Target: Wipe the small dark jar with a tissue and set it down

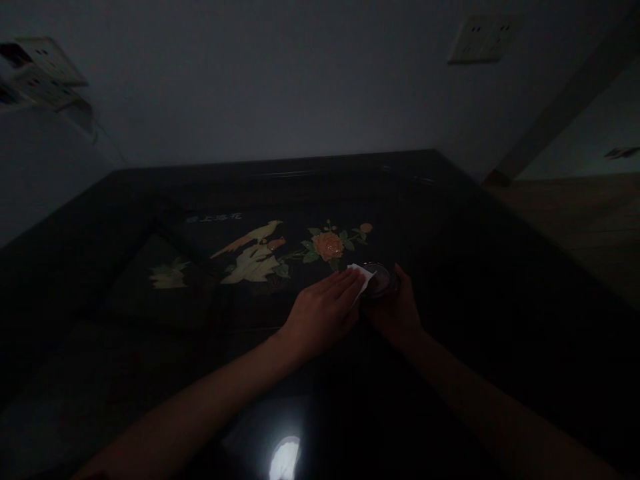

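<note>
The scene is very dark. My left hand (325, 310) lies with fingers stretched flat on a small white piece of paper or cloth (361, 273), pressing it against a small round dark jar (381, 280). My right hand (397, 310) is wrapped round that jar from the near side, holding it on the black lacquered table (450, 220). Whether the jar has a lid on it is too dim to tell.
The tabletop carries an inlaid picture of a pale bird (253, 240) and an orange flower (328, 245) just beyond my hands. A light reflection (285, 457) shines near the front edge. Wall sockets (483, 39) sit on the wall behind; wooden floor (575, 213) lies to the right.
</note>
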Demonstrator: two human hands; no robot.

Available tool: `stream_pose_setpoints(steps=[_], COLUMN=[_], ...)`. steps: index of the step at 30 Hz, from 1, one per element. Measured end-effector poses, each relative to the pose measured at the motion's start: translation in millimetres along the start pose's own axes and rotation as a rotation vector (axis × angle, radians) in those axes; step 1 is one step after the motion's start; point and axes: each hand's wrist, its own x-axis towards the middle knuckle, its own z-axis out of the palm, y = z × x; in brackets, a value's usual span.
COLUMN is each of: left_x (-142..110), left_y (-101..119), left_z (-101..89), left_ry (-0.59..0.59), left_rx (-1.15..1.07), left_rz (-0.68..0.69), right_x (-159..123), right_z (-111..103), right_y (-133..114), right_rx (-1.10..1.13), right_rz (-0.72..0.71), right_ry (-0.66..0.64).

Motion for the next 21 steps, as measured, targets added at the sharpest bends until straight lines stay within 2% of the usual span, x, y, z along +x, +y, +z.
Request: stream_pose_setpoints(steps=[10,16,21], left_x=[-4,-7,-5], left_y=[13,16,15], left_z=[-1.3,4.0,5.7], left_ry=[0.067,0.033,-0.014], left_rx=[-0.010,-0.103,-0.166], left_rz=[0.105,0.126,0.106], right_x=[1,0,-2], right_z=[3,6,3], right_y=[0,1,5], right_rx=[-0.031,-0.107,-0.127], right_rz=[-0.027,-0.048,0.009], right_ry=[0.025,0.004,-0.035])
